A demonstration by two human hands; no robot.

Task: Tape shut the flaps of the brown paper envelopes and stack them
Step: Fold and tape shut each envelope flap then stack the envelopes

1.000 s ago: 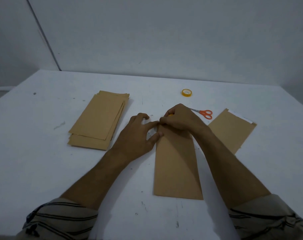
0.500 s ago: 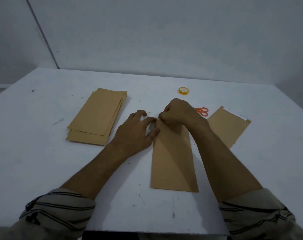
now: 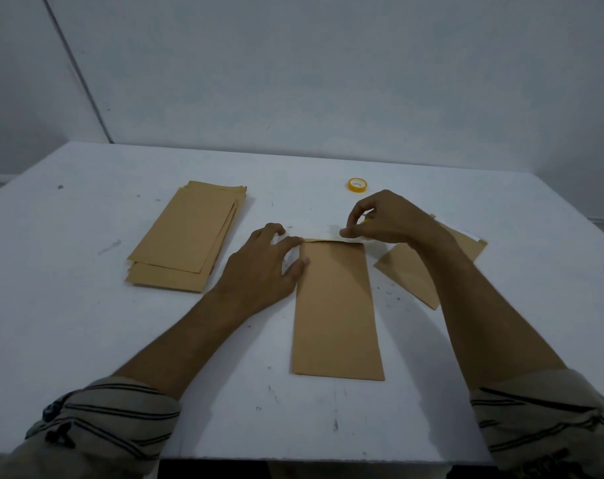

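A brown envelope point(image 3: 336, 312) lies lengthwise on the white table, right in front of me. My left hand point(image 3: 262, 267) grips its top left corner between thumb and fingers. My right hand point(image 3: 386, 219) is at the top right corner, pinching the end of a pale tape strip point(image 3: 323, 236) that runs along the flap edge between my hands. A stack of several brown envelopes point(image 3: 186, 240) rests to the left. One single envelope point(image 3: 414, 271) lies at an angle on the right, partly under my right forearm.
A small yellow tape roll point(image 3: 357, 185) sits beyond my right hand. The table point(image 3: 86, 340) ends just below my sleeves at the near edge. A grey wall stands behind the far edge. The single envelope on the right shows a white strip at its far end.
My right hand has slid right along the envelope's top edge, away from the left hand, uncovering the flap edge and the tape strip. The orange scissors are now hidden behind it.
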